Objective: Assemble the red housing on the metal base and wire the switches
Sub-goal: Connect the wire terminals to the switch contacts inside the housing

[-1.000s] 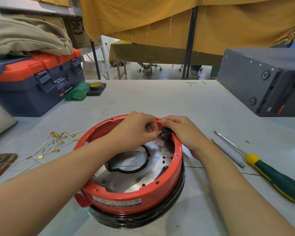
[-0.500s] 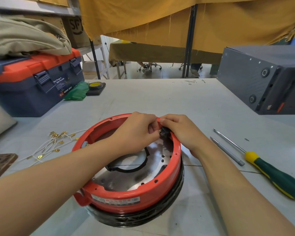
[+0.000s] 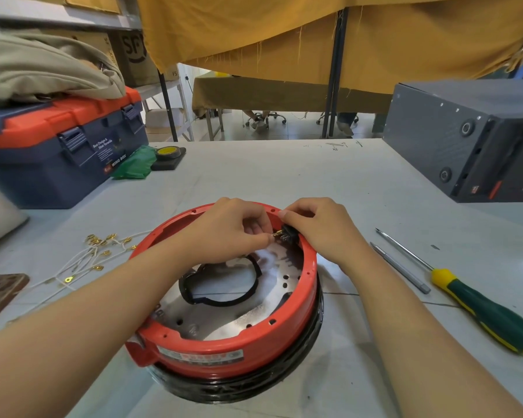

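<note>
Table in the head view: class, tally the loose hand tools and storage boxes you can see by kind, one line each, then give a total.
Screwdrivers with a green and yellow handle: 1
Plain metal driver shafts: 1
Toolboxes: 1
Total: 3

One red housing (image 3: 224, 351), two screwdrivers (image 3: 483, 312), one toolbox (image 3: 58, 152), perhaps ten brass terminals (image 3: 103, 239).

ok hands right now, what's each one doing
Left hand: fingers pinch a small brass terminal at the black switch.
Right hand: fingers curled on the switch at the red housing rim.
</note>
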The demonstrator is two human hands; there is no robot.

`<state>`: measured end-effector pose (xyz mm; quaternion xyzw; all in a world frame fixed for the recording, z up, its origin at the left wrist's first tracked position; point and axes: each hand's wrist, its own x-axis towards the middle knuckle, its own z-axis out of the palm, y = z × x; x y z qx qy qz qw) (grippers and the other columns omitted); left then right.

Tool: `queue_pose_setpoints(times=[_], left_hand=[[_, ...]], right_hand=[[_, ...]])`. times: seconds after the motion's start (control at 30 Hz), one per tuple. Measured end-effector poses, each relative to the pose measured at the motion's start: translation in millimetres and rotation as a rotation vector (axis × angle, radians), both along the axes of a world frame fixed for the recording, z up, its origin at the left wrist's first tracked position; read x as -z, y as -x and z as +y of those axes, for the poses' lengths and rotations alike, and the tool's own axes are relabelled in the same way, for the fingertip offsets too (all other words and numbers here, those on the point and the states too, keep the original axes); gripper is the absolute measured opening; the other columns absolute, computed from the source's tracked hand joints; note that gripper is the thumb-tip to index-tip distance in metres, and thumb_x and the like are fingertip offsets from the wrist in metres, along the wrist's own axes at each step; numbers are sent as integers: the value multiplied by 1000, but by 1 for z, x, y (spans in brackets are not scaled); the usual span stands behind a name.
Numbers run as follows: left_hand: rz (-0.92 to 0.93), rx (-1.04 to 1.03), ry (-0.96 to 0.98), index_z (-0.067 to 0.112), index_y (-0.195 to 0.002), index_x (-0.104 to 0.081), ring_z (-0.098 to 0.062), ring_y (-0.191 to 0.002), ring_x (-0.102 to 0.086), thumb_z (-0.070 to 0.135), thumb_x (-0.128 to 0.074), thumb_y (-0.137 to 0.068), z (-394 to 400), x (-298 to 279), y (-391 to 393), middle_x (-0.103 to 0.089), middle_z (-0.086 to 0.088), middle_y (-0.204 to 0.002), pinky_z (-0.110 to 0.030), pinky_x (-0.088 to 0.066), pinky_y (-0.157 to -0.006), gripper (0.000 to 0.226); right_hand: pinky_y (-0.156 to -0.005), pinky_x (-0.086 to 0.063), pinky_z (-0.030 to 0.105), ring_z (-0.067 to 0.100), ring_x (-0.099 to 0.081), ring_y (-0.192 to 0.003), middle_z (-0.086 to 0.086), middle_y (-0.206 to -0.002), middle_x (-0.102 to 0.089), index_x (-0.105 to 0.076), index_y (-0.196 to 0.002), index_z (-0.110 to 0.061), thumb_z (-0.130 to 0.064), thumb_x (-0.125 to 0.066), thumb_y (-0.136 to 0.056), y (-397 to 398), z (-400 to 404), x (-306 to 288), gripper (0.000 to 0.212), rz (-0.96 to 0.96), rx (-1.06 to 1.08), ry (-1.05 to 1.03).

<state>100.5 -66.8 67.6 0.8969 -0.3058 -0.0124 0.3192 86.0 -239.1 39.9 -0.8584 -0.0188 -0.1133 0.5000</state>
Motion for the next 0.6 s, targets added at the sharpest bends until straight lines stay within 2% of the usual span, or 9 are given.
queue_pose_setpoints(times=[0.17, 0.27, 0.43, 0.6], left_hand=[[-18, 10, 8, 15, -74, -70, 6, -52, -52, 7, -65, -80, -3, 0, 1, -58, 17, -53, -4, -36, -51, 11], [-35, 13, 16, 16, -72, -69, 6, -52, -51, 7, -65, -80, -4, 1, 1, -57, 13, -55, -5, -35, -52, 12], [-77, 20, 6, 22, -67, -63, 3, -53, -50, 7, -64, -79, -6, 2, 1, -55, 12, -54, -7, -35, -53, 19], [-90, 31, -2, 20, -68, -62, 1, -55, -51, 7, -62, -80, -7, 4, 0, -58, 10, -59, -8, -36, -55, 18]], right_hand=[[-53, -40, 7, 4, -59, -64, -4, -73, -69, -72, -77, -16, -31, -65, -85, 0, 0, -1, 18, -3, 15, 15], [-57, -43, 16, 6, -59, -64, -6, -69, -67, -70, -74, -15, -32, -67, -83, 0, 1, -1, 20, -41, 52, 73], [-52, -36, 18, 5, -51, -55, -7, -59, -60, -67, -69, -14, -30, -68, -83, 0, 2, -2, 21, -66, 60, 103], [-51, -34, 17, 5, -49, -54, -7, -58, -58, -66, -69, -15, -30, -67, -84, 0, 2, -2, 22, -69, 46, 128]])
